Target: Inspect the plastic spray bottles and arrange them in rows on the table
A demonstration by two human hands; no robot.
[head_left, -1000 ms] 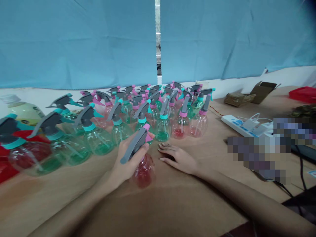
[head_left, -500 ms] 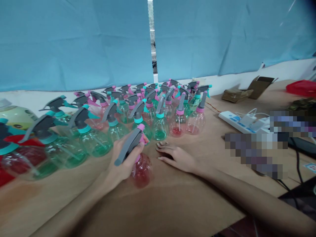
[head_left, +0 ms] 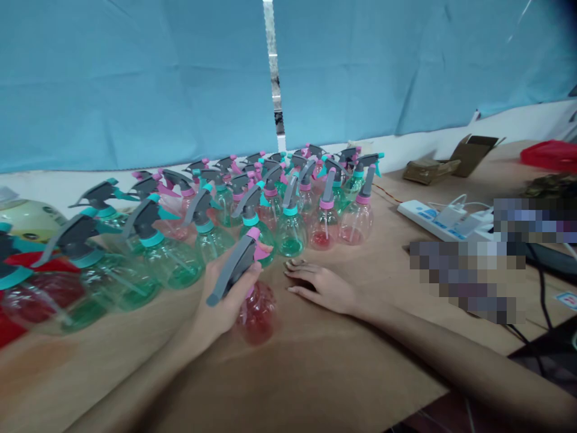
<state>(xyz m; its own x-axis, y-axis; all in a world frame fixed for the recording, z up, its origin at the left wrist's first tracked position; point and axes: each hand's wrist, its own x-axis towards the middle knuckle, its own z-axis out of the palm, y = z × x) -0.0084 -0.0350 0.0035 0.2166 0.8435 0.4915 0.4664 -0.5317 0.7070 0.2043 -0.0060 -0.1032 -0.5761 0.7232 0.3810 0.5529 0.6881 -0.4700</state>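
My left hand (head_left: 228,294) is wrapped round the neck and trigger head of a spray bottle (head_left: 256,313). That bottle is clear red, with a grey and pink head, and stands about upright on the table (head_left: 297,373). To its right my right hand (head_left: 322,287) rests palm down on the tabletop, fingers stretched out and holding nothing. Just beyond it are a green spray bottle (head_left: 292,234) with a turquoise collar and a red spray bottle (head_left: 323,231) with a pink collar. Part of the held bottle's neck is hidden by my left fingers.
Several more green and red spray bottles (head_left: 174,261) stand in rows behind and to the left. On the right lie a white power strip (head_left: 433,222) with plugged-in chargers, an open cardboard box (head_left: 473,155) and a red bag (head_left: 547,156). A blue sheet (head_left: 135,78) hangs behind.
The pink trigger shows more openly now, with my left fingers placed slightly differently on it. The camera view has shifted a little. My right hand stays in place.
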